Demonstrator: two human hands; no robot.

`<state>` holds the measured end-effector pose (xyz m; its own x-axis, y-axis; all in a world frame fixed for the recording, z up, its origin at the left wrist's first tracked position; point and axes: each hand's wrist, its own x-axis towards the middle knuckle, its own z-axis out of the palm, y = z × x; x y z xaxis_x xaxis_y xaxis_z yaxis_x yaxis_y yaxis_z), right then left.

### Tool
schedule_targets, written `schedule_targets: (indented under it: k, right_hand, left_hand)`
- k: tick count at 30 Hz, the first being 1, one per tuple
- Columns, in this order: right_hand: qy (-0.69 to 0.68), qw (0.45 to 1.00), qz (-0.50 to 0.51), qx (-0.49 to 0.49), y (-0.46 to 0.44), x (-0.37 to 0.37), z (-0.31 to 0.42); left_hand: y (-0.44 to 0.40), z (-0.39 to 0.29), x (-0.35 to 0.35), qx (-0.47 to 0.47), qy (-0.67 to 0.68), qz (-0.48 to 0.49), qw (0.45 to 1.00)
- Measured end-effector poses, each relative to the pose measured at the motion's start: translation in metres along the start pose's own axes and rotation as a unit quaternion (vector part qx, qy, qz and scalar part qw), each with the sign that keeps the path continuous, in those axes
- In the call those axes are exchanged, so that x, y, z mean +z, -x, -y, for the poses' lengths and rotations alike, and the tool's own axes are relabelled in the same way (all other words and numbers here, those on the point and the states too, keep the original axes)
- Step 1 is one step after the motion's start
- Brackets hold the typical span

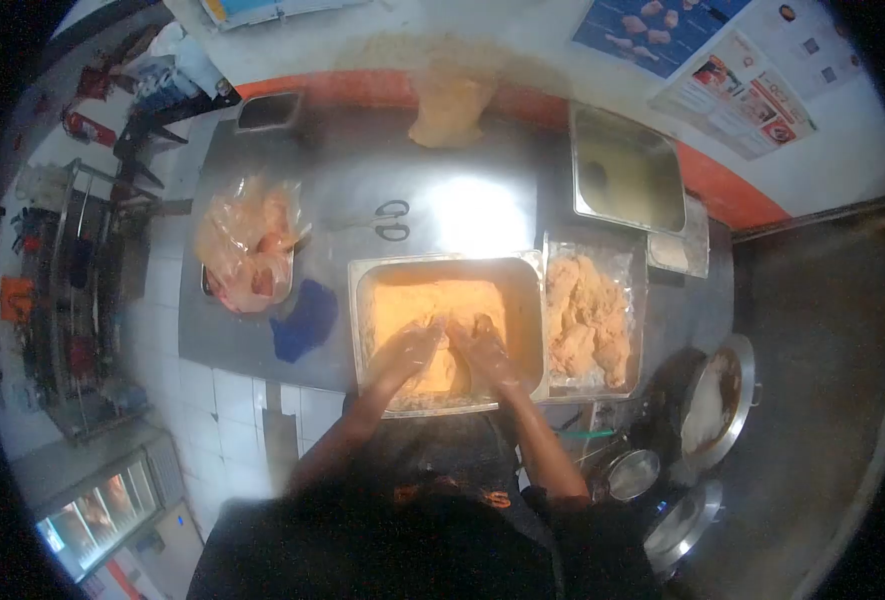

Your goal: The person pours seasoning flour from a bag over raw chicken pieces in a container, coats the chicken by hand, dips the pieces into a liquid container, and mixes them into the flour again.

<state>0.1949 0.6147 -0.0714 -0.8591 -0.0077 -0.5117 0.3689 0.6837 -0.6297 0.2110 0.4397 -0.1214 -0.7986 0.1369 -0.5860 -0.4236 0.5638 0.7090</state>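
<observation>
A deep metal pan (360,300) stands at the table's near edge, holding orange-yellow flour (412,297). Both hands are down in this flour and dusted with it. My left hand (414,350) comes in from the left with its fingers curled inward. Close beside it, my right hand (479,352) has its fingers bent toward the left one. Whatever lies between or under the fingers is coated in flour, so I cannot make out its kind. Right of the pan, flour-coated chicken pieces (587,320) lie in a clear-lined tray (634,345).
Scissors (392,220) lie behind the pan. Left are a plastic bag of raw meat (252,245) and a blue cloth (304,320). A metal pan of pale liquid (627,170) stands back right. Large round pans (719,395) sit at lower right.
</observation>
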Motion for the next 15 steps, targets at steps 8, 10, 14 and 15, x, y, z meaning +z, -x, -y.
schedule_targets:
  k: [8,10,14,15]
  right_hand:
    - [0.042,0.987,0.152,-0.016,0.013,-0.054,0.013]
    - [0.042,0.993,0.101,-0.037,0.015,-0.035,0.007]
    - [0.024,0.986,0.102,-0.131,0.0,-0.043,0.034]
    - [0.118,0.964,0.121,-0.206,-0.013,-0.047,0.033]
  left_hand:
    - [0.005,-0.022,-0.032,0.062,0.02,-0.125,0.99]
    - [-0.003,-0.012,-0.031,0.074,0.077,-0.15,0.983]
    - [0.005,-0.011,-0.043,0.005,0.008,-0.121,0.993]
    - [0.015,-0.025,-0.049,-0.03,-0.026,-0.089,0.995]
